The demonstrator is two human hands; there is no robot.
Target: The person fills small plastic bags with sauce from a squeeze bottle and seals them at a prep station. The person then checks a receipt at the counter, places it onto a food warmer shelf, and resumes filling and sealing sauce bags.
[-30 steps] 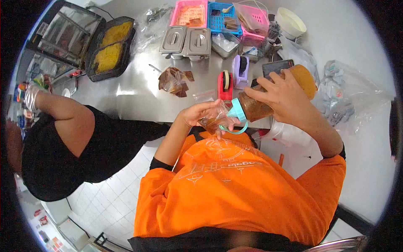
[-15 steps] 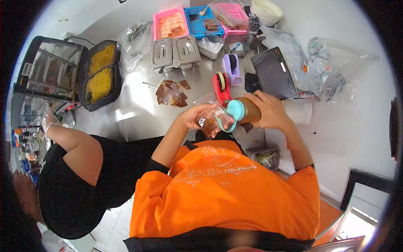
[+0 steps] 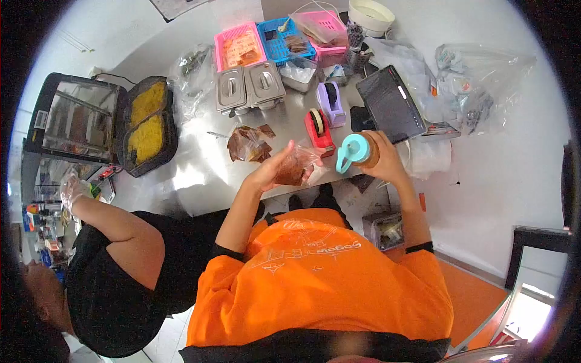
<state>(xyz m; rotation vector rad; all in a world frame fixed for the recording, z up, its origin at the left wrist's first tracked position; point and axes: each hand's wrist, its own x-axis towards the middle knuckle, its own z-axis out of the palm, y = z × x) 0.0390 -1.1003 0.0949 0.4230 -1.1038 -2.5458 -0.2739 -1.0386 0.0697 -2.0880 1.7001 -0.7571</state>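
My left hand (image 3: 271, 172) is closed on a small clear plastic bag (image 3: 296, 166) with brown stuff inside, near the table's front edge. To its right, my right hand (image 3: 386, 158) wraps round a brown bottle (image 3: 370, 151) with a turquoise lid (image 3: 356, 147). The lid's loop hangs toward the bag, and the bottle is apart from it. Just beyond the bag stands a red tape dispenser (image 3: 319, 130). On the metal table (image 3: 200, 163), left of my hands, lies a heap of brown-filled clear packets (image 3: 250, 144).
At the back are pink (image 3: 245, 45) and blue baskets (image 3: 278, 39) and lidded steel containers (image 3: 249, 86). A purple dispenser (image 3: 331, 103) and a dark tablet (image 3: 392, 104) stand on the right. A black tray of yellow food (image 3: 145, 127) and a co-worker's gloved hand (image 3: 74, 189) are at left.
My right hand has drawn the bottle up and right, away from the bag, and tipped it more upright. My left hand has shifted slightly left with the bag.
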